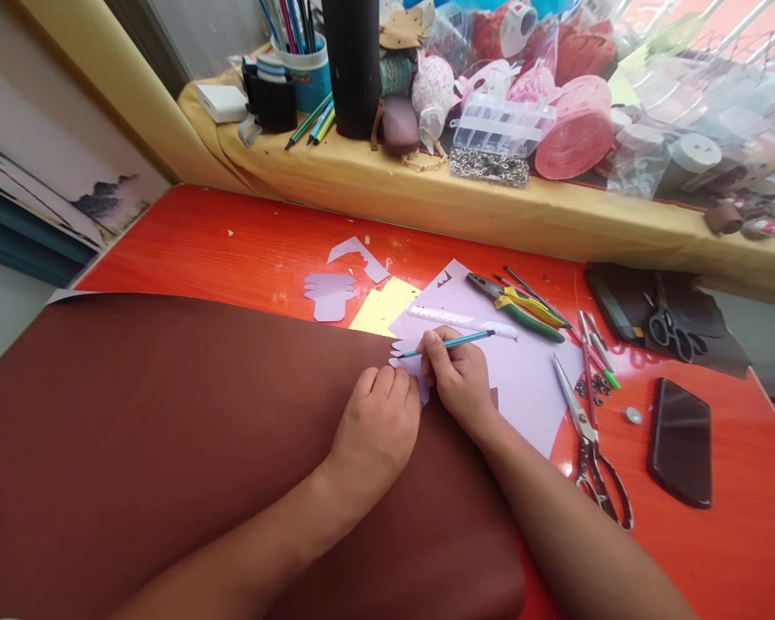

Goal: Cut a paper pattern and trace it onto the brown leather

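A slim blue pen [460,341] is gripped in my right hand [455,370], its tip low at the edge of a small lilac paper cutout [400,349]. My left hand [384,413] is closed, with its fingers curled and pressing on the cutout, covering much of it. Beneath both hands spreads a large brown leather-like sheet [187,430], and the cutout lies at its far edge. Just beyond are a yellow paper [387,303], a larger lilac sheet [530,387] and a clear ruler [455,319].
Pliers [520,306], scissors [587,439], black-handled scissors [668,323] and a phone [681,443] lie to the right on the red table [232,232]. Another lilac cutout [331,295] rests farther back. Along the back, a cloth-covered ledge [375,176] carries a pen cup [306,73] and craft supplies.
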Motion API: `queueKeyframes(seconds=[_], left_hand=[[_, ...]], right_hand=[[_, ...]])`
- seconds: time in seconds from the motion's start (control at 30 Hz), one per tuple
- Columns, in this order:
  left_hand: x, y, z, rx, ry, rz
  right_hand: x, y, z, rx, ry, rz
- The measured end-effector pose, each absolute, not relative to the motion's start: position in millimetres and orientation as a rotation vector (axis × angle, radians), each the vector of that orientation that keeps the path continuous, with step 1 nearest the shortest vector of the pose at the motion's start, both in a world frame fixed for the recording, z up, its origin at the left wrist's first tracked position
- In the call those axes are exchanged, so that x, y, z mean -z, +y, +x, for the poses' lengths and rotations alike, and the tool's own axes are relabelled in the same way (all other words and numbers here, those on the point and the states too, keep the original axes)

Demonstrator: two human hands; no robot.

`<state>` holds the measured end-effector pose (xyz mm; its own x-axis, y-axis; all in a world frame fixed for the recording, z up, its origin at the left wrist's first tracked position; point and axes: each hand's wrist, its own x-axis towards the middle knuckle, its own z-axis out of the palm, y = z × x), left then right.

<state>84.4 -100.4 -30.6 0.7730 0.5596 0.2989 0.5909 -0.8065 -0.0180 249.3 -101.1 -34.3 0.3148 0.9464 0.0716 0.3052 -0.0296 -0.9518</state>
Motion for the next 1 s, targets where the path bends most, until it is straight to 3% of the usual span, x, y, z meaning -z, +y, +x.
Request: queueKeyframes(seconds=[1.0], left_hand=[[31.7, -101.6, 84.8, 0.440, -0.923, -2.831]], right_hand=[[38.8, -101.6, 250.8, -0.859, -1.220, -1.512]])
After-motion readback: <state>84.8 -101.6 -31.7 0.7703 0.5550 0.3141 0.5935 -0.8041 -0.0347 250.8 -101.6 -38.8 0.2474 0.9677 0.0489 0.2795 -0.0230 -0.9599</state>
